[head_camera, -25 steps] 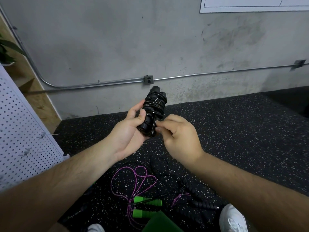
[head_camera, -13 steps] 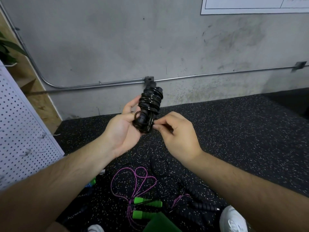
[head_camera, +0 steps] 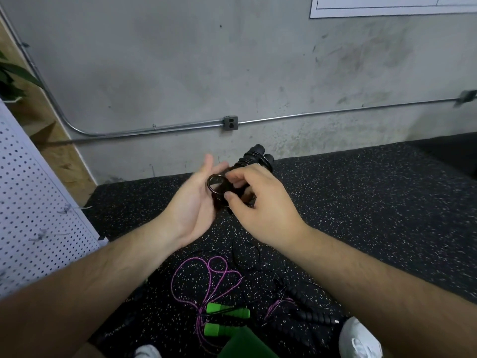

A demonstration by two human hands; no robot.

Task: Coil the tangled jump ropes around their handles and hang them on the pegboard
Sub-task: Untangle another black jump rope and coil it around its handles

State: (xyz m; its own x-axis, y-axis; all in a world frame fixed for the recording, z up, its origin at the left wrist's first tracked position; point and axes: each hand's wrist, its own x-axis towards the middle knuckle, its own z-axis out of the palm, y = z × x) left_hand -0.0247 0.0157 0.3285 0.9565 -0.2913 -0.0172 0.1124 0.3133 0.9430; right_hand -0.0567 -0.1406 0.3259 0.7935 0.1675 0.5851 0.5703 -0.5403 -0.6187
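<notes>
Right hand (head_camera: 260,202) curled round the coiled black jump rope (head_camera: 254,156), thumb and fingers clamping the wraps, likely so the coil cannot spring off the paired handles. One small loop (head_camera: 208,184) stands out at the near end, probably kept free as a hanging eye. Left hand (head_camera: 191,202) open, fingers straight, palm just beside that loop; contact unclear. Bundle held in the air, well right of the pegboard (head_camera: 33,202). No rope on the visible part of the pegboard. Right of the pegboard's lower corner, on the floor (head_camera: 361,202): purple jump rope (head_camera: 227,311) with green handles, still loose and uncoiled, so more coiling ahead.
</notes>
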